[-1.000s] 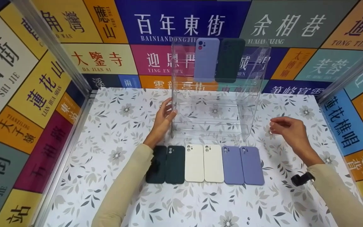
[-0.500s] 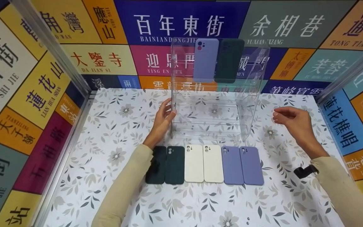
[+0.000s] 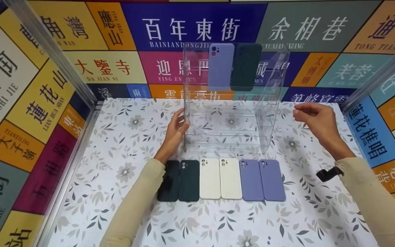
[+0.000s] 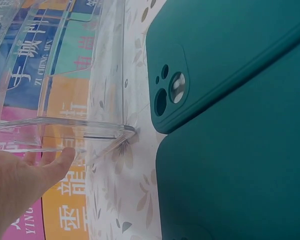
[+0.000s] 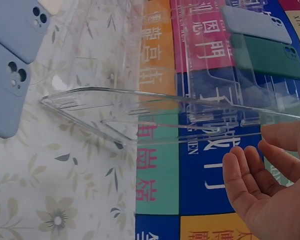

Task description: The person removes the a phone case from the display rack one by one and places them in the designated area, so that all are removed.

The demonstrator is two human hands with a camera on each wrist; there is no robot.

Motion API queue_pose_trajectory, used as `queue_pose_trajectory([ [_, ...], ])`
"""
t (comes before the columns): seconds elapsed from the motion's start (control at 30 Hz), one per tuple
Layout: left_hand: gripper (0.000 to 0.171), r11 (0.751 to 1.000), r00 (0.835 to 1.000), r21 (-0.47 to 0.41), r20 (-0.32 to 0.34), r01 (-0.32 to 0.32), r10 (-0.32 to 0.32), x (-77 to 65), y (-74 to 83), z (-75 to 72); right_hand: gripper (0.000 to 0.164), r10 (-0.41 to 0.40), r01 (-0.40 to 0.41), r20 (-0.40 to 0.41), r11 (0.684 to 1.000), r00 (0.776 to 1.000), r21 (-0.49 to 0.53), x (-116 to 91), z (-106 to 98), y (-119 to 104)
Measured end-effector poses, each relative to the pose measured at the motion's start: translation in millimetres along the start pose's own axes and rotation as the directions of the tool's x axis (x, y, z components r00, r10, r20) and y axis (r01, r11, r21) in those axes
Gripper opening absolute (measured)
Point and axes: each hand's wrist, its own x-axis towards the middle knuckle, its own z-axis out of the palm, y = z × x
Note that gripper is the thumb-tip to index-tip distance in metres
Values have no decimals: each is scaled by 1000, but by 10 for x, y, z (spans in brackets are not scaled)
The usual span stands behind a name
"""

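Observation:
A clear acrylic tiered display stand [image 3: 230, 135] stands at the back middle of the table. My left hand [image 3: 173, 135] holds its left side edge, thumb at the front and fingers partly hidden behind the panel. On the top tier lean a lavender phone case [image 3: 220, 68] and a dark green phone case [image 3: 246, 68], side by side. My right hand [image 3: 317, 121] hovers to the right of the stand, apart from it, fingers loosely bent with nothing between them. In the right wrist view the same right hand [image 5: 275, 185] appears beside the stand's side panel [image 5: 155, 117].
In front of the stand lies a row of phone cases: two dark green [image 3: 189, 180], two cream [image 3: 210, 178] and two lavender [image 3: 272, 180]. A floral cloth [image 3: 125, 206] covers the table. Panels with printed street names [image 3: 190, 31] enclose the back and sides.
My right hand has risen toward the back, beside the stand's right side. The left hand keeps its place on the stand, and the phone cases have not moved.

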Motion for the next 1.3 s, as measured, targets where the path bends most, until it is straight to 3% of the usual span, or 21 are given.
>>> queue_pose_trajectory([
  [0.43, 62, 999, 999, 15, -15, 37, -36, -13, 5, 1, 34, -68, 67, -22, 997, 997, -43, 174, 44, -362],
  [0.87, 63, 1000, 1000, 2, 3, -9, 9, -6, -11, -8, 31, -112, 111, -31, 993, 993, -38, 291, 131, -586],
  [1.3, 61, 1000, 1000, 0, -4, 1, -1, -5, -9, 0, 30, -146, 146, -4, 989, 989, -19, 424, 269, -838],
])
